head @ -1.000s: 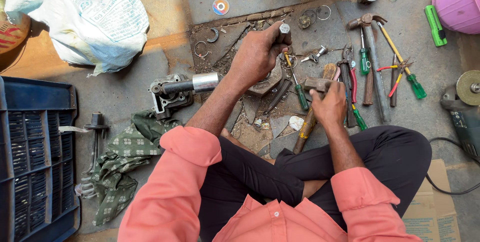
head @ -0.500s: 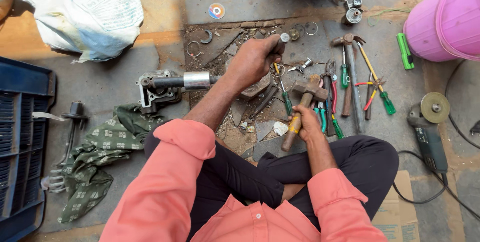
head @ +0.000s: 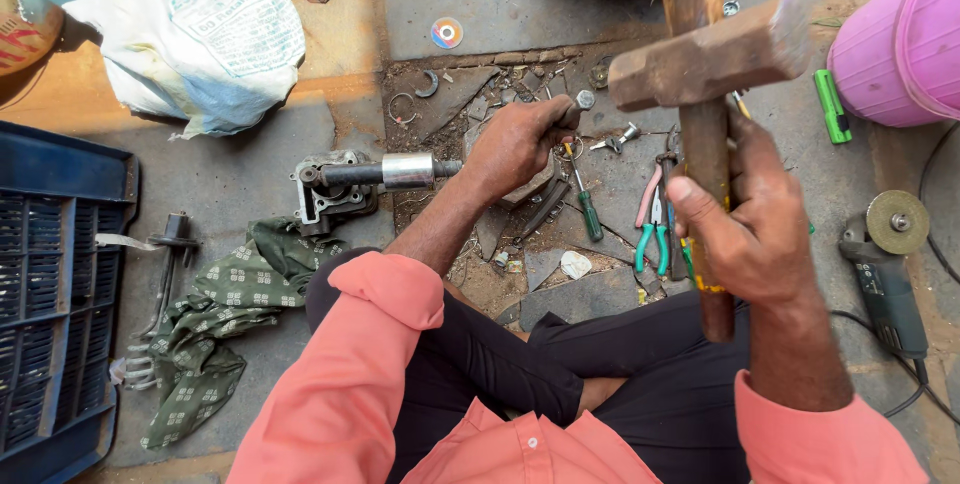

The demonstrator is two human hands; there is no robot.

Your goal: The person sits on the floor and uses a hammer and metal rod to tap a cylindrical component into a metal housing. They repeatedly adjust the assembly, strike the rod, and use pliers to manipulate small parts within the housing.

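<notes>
Above the littered floor — right hand [head: 745, 229] gripping a raised hammer [head: 705, 64], left hand [head: 515, 144] clasping a bolt [head: 582, 102] — blue crate [head: 50, 274] alongside.

Cracked concrete floor [head: 260, 174], sunlit; blue crate [head: 55, 284] at edge.

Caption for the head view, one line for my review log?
Seated person raises a hammer in the right hand while the left hand grips a bolt on the ground.
</notes>
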